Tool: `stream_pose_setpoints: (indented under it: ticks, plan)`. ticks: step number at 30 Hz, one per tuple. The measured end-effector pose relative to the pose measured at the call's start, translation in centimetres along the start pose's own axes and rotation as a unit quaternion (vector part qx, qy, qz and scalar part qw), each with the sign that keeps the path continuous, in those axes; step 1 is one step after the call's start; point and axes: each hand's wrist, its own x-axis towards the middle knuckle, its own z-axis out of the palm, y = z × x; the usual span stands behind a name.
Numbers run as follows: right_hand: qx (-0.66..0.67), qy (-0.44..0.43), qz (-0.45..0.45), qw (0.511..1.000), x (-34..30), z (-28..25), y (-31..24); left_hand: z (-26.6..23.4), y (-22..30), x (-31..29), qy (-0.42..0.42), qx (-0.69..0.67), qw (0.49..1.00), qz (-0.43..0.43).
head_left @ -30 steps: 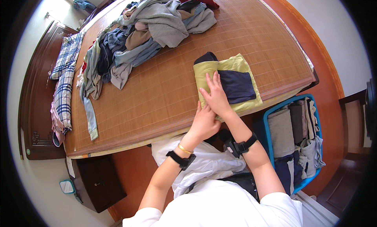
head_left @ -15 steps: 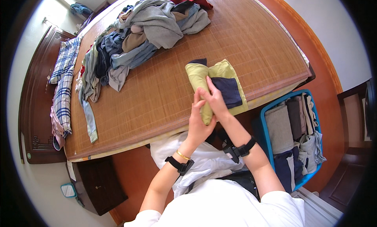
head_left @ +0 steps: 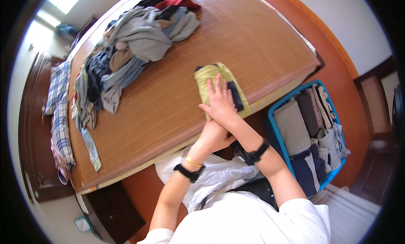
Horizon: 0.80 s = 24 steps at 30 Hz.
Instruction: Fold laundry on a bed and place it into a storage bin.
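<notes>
A folded yellow-green garment with a dark navy patch [head_left: 203,84] lies on the bed near its front edge. My right hand [head_left: 220,101] rests flat on top of it, fingers stretched and apart. Under my right wrist, my left hand [head_left: 213,136] is at the garment's near end. Its fingers are mostly hidden by the right hand, so I cannot make out whether they hold the cloth.
A heap of mixed clothes [head_left: 147,37] covers the far left of the bed mat [head_left: 168,100]. Plaid pillows [head_left: 59,100] lie at the left edge. To my right on the floor stands a blue basket [head_left: 278,130] of folded clothes. White cloth [head_left: 177,164] lies across my lap.
The yellow-green garment, earlier a roll beside a flat part, is now one flatter, narrower bundle. My right hand has spread out on it. The view has shifted slightly.
</notes>
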Motion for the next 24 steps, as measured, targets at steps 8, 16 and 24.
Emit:
stream_pose_setpoints:
  ticks: [8,16,24]
  plan:
    - [0.207,0.044,-0.002,0.977,2.0,1.5,1.7,-1.8,-3.9,-4.0,0.296,-0.531,0.721,-0.331]
    - [0.746,-0.222,0.002,0.628,-4.2,-2.2,3.6,-1.5,-0.5,-2.0,0.231,-0.647,0.670,-0.280]
    - [0.596,-0.001,-0.044,0.802,-9.6,-6.6,9.0,0.9,4.9,4.8,0.251,-0.600,0.720,-0.242]
